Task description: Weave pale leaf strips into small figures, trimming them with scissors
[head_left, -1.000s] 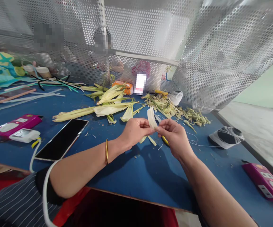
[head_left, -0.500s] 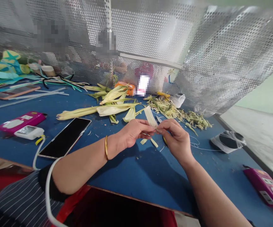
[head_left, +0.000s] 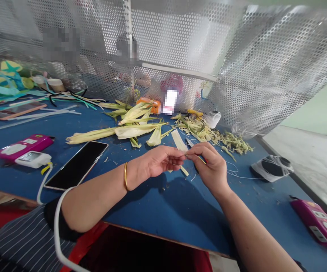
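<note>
A pale strip of corn husk rises from between my two hands over the blue table. My left hand, with a gold bangle at its wrist, pinches the strip's lower end between thumb and fingers. Close against it, my right hand pinches the same end, fingertips touching the left ones. The exact spot they grip is partly hidden by the fingers. Beyond the hands lie whole corn husks, yellow-green and long. A smaller cut piece of husk rests on the table below the fingers.
Husk scraps are heaped at the back right. A spool of white thread stands on the right, its thread trailing toward my hands. Purple power strips lie at both sides. A black phone is left of my forearm. A perforated metal screen closes the back.
Both hands stay together at the husk strip's end. The strip has dropped slightly, and my left fingers have curled a little lower. The view has shifted slightly.
</note>
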Available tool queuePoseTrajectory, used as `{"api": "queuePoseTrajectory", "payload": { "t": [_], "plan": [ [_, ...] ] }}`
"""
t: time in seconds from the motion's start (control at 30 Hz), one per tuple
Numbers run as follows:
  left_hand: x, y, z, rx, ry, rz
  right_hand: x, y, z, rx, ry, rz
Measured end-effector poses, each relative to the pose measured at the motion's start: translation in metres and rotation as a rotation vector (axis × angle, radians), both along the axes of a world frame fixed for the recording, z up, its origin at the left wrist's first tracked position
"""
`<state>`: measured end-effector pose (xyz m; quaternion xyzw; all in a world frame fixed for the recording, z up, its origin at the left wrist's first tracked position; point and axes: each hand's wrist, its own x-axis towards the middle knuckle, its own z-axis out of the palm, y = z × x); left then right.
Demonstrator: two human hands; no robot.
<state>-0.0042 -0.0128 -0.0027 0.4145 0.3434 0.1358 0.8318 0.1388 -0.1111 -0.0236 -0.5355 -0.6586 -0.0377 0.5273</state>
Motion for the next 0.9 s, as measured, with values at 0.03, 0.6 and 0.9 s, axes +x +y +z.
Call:
{"api": "queuePoseTrajectory", "payload": {
  "t": [0.03, 0.6, 0.9],
  "plan": [
    [0.0, -0.0004, 0.0002, -0.001, -0.001, -0.001, -0.0004, -0.0004, 0.0002, 0.002, -0.01, -0.011],
    [0.0001, 0.0004, -0.0022, 0.032, -0.052, -0.038, 0.0014, -0.0019, -0.0001, 0.065, -0.167, -0.066],
    [-0.0001, 0.0035, -0.006, -0.052, -0.042, -0.049, 0.0034, -0.002, -0.0023, 0.027, -0.227, -0.084]
  ]
}}
